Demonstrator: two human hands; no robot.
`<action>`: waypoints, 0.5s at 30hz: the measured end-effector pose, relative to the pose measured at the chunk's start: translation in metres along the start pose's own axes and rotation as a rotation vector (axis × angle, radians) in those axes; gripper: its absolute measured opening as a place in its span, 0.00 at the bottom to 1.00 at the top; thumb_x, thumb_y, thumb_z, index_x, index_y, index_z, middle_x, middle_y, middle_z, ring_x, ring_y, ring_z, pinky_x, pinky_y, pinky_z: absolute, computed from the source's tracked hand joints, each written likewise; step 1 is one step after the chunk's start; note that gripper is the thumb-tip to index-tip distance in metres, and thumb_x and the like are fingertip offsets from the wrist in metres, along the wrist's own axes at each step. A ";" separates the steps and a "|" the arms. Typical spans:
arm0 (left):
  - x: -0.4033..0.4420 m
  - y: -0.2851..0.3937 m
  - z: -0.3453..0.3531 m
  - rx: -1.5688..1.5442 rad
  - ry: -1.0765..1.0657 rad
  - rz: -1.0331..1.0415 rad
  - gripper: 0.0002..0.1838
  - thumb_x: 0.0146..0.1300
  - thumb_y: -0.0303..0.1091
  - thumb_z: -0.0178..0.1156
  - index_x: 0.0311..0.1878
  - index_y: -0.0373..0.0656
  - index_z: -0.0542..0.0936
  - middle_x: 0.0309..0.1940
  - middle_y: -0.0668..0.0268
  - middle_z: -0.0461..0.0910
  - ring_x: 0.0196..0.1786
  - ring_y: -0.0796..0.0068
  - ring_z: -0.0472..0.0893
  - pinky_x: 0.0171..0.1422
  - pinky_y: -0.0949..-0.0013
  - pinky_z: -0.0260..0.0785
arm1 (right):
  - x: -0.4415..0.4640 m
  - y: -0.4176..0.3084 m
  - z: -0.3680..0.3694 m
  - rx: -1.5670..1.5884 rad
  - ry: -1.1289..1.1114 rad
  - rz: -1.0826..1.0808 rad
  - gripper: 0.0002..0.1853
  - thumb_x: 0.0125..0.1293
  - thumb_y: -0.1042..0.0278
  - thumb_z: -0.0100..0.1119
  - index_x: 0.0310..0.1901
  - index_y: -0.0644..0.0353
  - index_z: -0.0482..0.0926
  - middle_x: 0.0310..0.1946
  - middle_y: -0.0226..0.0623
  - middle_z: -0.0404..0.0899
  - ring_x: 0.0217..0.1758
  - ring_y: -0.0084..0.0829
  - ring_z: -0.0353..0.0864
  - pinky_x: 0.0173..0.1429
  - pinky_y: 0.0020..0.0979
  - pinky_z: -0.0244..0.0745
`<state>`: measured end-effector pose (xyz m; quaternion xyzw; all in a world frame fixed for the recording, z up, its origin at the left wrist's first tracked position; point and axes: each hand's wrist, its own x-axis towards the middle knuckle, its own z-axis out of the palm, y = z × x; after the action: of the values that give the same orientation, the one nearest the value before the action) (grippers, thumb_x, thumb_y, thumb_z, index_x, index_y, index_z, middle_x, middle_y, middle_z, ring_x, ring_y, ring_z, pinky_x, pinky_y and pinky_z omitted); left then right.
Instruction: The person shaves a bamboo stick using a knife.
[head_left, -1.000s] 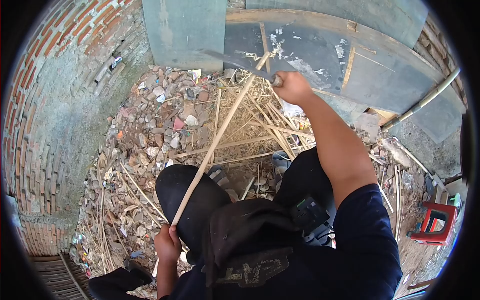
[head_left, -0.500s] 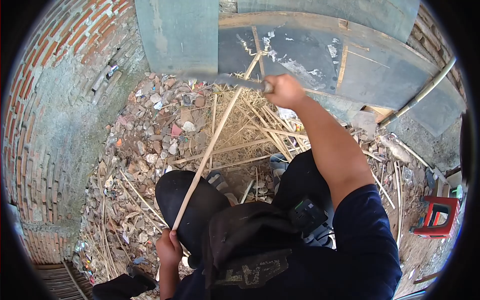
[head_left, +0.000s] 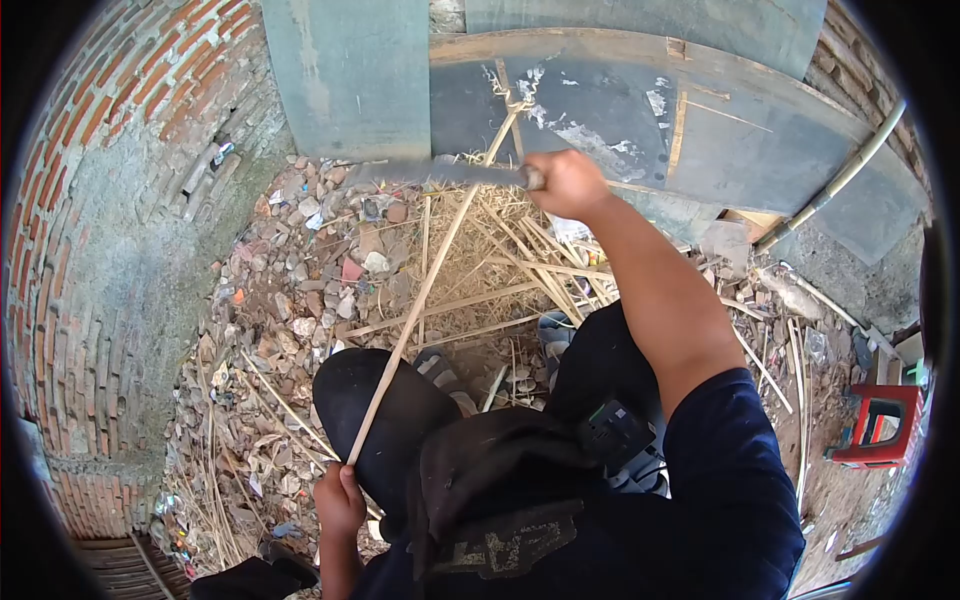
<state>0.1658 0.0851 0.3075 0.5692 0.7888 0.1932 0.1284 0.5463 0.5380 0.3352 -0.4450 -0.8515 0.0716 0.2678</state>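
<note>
A long pale bamboo strip (head_left: 428, 282) slants up from my left hand (head_left: 340, 500), which is closed round its lower end, and passes over my knee. Thin curled shavings hang at the strip's far tip. My right hand (head_left: 566, 184) is wrapped round the handle of a long dark blade (head_left: 430, 174), which lies across the upper part of the strip, pointing left. The blade's left end is blurred. Fine shavings (head_left: 470, 245) and several loose strips (head_left: 545, 265) lie on the ground below.
Rubble (head_left: 310, 270) covers the ground around my feet. A brick wall (head_left: 110, 250) rises at the left, and grey boards (head_left: 600, 110) stand in front. At the right are a bamboo pole (head_left: 835, 188) and a red stool (head_left: 885, 427). More thin strips lie at both sides.
The blade has moved down along the upper part of the strip and now lies nearly level. My right hand has shifted slightly left and down. My left hand still holds the lower end.
</note>
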 end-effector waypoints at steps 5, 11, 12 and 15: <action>-0.001 -0.002 -0.001 0.003 0.006 -0.001 0.24 0.81 0.46 0.45 0.31 0.38 0.72 0.17 0.48 0.73 0.23 0.38 0.76 0.28 0.47 0.63 | 0.002 0.017 0.001 -0.019 -0.051 0.210 0.10 0.59 0.62 0.64 0.42 0.50 0.85 0.35 0.45 0.88 0.43 0.48 0.88 0.54 0.46 0.82; 0.001 -0.005 0.000 0.014 0.003 0.001 0.26 0.82 0.48 0.42 0.31 0.38 0.70 0.17 0.50 0.70 0.21 0.46 0.74 0.28 0.52 0.62 | -0.003 0.036 -0.003 0.149 0.140 0.531 0.18 0.60 0.59 0.65 0.52 0.53 0.86 0.42 0.50 0.88 0.49 0.52 0.87 0.56 0.47 0.81; 0.002 -0.005 0.000 -0.005 -0.003 0.001 0.26 0.82 0.48 0.42 0.30 0.38 0.70 0.17 0.51 0.70 0.20 0.47 0.73 0.28 0.52 0.62 | -0.003 0.031 -0.005 0.165 0.165 0.507 0.17 0.60 0.59 0.65 0.51 0.53 0.86 0.41 0.50 0.88 0.48 0.52 0.87 0.55 0.47 0.81; 0.001 -0.006 0.004 -0.031 -0.010 0.004 0.26 0.83 0.48 0.42 0.30 0.38 0.70 0.17 0.51 0.69 0.20 0.51 0.72 0.28 0.53 0.61 | -0.007 0.018 -0.012 0.144 0.165 0.357 0.15 0.58 0.60 0.67 0.46 0.53 0.86 0.36 0.46 0.88 0.43 0.51 0.88 0.51 0.48 0.83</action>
<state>0.1614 0.0853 0.3015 0.5696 0.7840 0.2027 0.1406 0.5681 0.5418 0.3361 -0.5728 -0.7271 0.1420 0.3508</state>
